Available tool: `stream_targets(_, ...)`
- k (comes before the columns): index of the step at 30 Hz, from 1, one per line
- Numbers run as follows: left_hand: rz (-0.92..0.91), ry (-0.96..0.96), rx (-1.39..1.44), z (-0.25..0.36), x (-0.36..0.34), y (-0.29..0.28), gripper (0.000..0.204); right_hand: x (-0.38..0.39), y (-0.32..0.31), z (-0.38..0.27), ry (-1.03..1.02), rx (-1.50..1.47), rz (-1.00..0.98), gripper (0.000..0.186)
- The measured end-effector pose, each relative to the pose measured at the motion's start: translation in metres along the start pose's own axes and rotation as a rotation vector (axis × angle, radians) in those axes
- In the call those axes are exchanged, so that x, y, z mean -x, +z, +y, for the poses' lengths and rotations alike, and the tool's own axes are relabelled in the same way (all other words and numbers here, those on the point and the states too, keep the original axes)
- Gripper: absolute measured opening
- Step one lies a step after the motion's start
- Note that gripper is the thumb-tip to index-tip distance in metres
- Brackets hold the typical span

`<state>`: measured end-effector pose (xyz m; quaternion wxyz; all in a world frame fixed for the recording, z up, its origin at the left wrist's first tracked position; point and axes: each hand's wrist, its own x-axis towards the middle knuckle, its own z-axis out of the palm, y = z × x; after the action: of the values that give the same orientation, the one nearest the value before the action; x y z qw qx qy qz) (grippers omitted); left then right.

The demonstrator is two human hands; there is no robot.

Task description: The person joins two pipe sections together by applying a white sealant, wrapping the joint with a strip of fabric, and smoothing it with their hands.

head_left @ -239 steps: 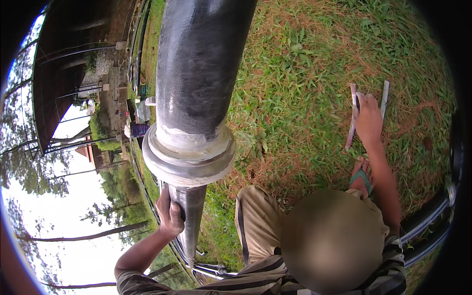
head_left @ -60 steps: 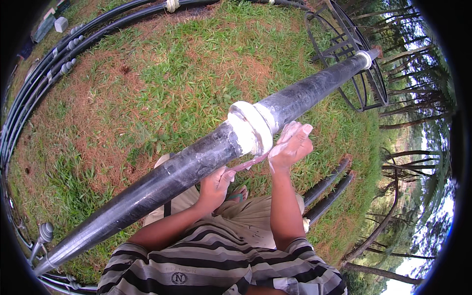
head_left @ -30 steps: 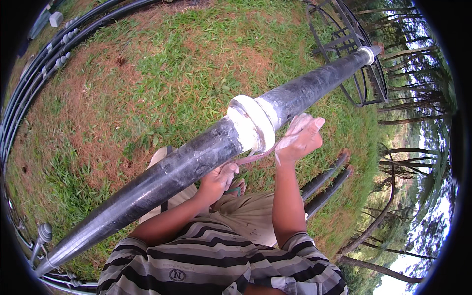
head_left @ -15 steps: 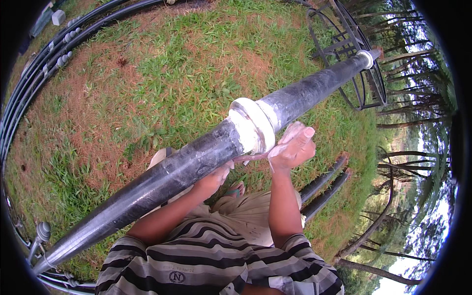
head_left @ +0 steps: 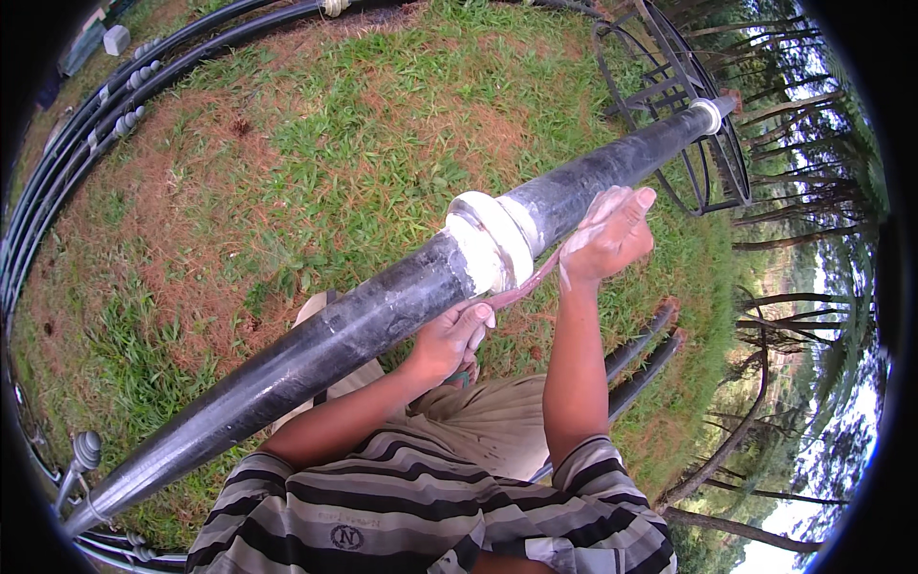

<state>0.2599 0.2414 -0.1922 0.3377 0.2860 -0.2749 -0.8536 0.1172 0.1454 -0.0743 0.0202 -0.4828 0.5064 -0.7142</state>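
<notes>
A long black metal pole (head_left: 339, 335) runs diagonally across my view, with a ringed collar (head_left: 488, 239) coated in white at its middle. A thin pinkish strip (head_left: 528, 285) passes under the pole, against the collar's lower side. My left hand (head_left: 449, 340) pinches the strip's lower-left end just below the pole, its thumb whitened. My right hand (head_left: 609, 234), smeared white, is closed on the other end, up and to the right of the collar, close to the pole.
Pine-needle-strewn grass (head_left: 229, 191) lies beneath. Several black poles (head_left: 67, 177) curve along the left. A black metal frame (head_left: 650, 77) is at the pole's far end. Two more poles (head_left: 636, 381) lie at right, with trees (head_left: 784, 230) beyond. My legs (head_left: 478, 416) are below.
Since half a second ago, my right hand has moved up and right along the pole, and my left hand has followed toward the collar. The strip has shifted the same way.
</notes>
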Motion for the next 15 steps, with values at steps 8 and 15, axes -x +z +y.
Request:
stream_targets(8, -0.038, -0.004, -0.081, -0.021, -0.006, -0.035, 0.034, 0.016, -0.005, 0.001, -0.048, -0.027, -0.008, 0.06)
stream_targets(15, -0.016, -0.026, -0.061, -0.033, 0.003, -0.056, 0.03, 0.044, -0.022, 0.01, -0.119, 0.056, -0.082, 0.062)
